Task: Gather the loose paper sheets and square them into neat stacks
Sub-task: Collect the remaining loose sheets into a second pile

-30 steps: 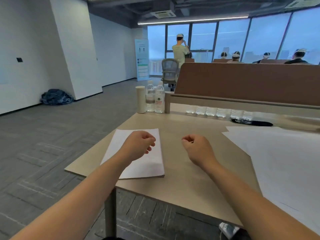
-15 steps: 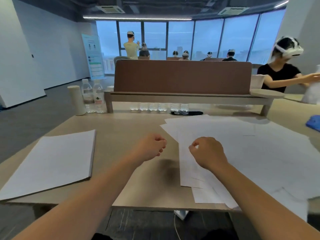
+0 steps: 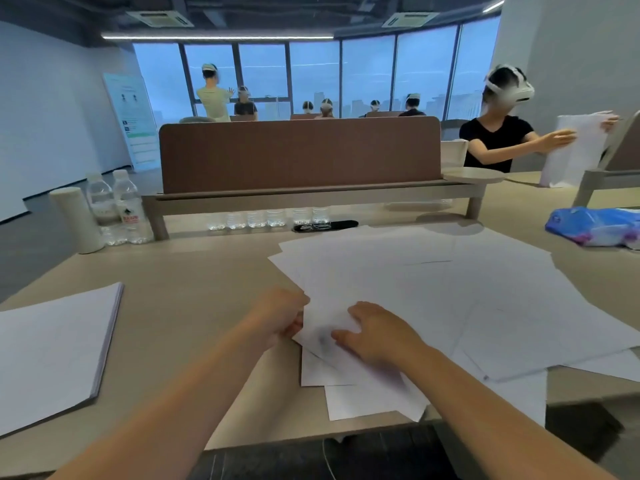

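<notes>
Loose white paper sheets (image 3: 433, 292) lie fanned and overlapping across the right half of the beige desk (image 3: 194, 289). My left hand (image 3: 280, 315) pinches the left edge of the top sheets. Flat on those sheets, fingers spread, rests my right hand (image 3: 375, 332). Some sheets stick out past the desk's near edge below my right hand. A squared stack of paper (image 3: 52, 348) sits on the desk at the far left, apart from both hands.
A brown divider panel (image 3: 298, 150) stands across the back of the desk. Two water bottles (image 3: 117, 209) and a beige cylinder (image 3: 76, 220) stand at the back left. A blue plastic bag (image 3: 595, 226) lies at the right. A person (image 3: 498, 133) handles paper at the neighbouring desk.
The view swung right from the squared stack to the loose sheets. Both fists came onto the sheets; the left took hold of their edge and the right opened flat on them.
</notes>
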### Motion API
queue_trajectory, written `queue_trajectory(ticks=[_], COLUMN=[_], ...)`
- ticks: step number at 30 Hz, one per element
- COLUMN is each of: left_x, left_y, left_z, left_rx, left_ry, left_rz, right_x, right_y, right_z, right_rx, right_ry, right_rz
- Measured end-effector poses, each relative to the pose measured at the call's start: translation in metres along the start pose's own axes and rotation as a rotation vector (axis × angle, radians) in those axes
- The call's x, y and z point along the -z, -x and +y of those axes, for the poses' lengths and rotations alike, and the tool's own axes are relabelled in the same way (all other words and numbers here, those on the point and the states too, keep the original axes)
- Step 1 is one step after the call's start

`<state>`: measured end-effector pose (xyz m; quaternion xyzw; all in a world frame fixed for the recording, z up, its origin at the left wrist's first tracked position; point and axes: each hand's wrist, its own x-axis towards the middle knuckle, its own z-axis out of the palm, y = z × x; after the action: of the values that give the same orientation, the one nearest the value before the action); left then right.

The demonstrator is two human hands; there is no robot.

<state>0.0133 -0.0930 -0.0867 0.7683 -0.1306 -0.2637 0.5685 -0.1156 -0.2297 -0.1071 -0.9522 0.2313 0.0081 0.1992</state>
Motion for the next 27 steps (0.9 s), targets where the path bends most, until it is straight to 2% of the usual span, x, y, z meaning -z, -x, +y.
queue_trajectory(ticks=[3,5,7,9,12,18,23,27], left_x=[0.0,0.0,-0.001,-0.002,-0.002,0.007,0.011,0.012], left_y=[-0.006,-0.01,-0.013,-0.015,-0.017,-0.018,-0.017,-0.011], left_z=[-0.002,-0.002,-0.002,-0.001,0.003,-0.001,-0.001,-0.005], left_rx=[-0.018,-0.037,-0.038,-0.015,0.041,0.032,0.012,0.048], left_ry=[-0.123,-0.124,-0.094,-0.037,0.087,0.223,0.334,0.283], left_rz=[0.01,0.026,0.037,0.047,0.063,0.068,0.096,0.035], right_x=[0.001,0.004,0.005,0.002,-0.002,0.004,0.001,-0.002], right_y=[-0.004,-0.007,-0.006,-0.007,-0.009,-0.004,-0.009,-0.012], right_z=[0.003,0.01,0.017,0.02,0.017,0.007,0.003,-0.002], right_rx=[0.032,-0.039,-0.162,-0.189,-0.091,0.109,0.164,0.175], right_ry=[-0.068,0.059,0.158,0.171,0.144,0.084,0.064,0.044], right_rz=[0.074,0.189,0.168,0.116,0.07,-0.008,-0.042,-0.037])
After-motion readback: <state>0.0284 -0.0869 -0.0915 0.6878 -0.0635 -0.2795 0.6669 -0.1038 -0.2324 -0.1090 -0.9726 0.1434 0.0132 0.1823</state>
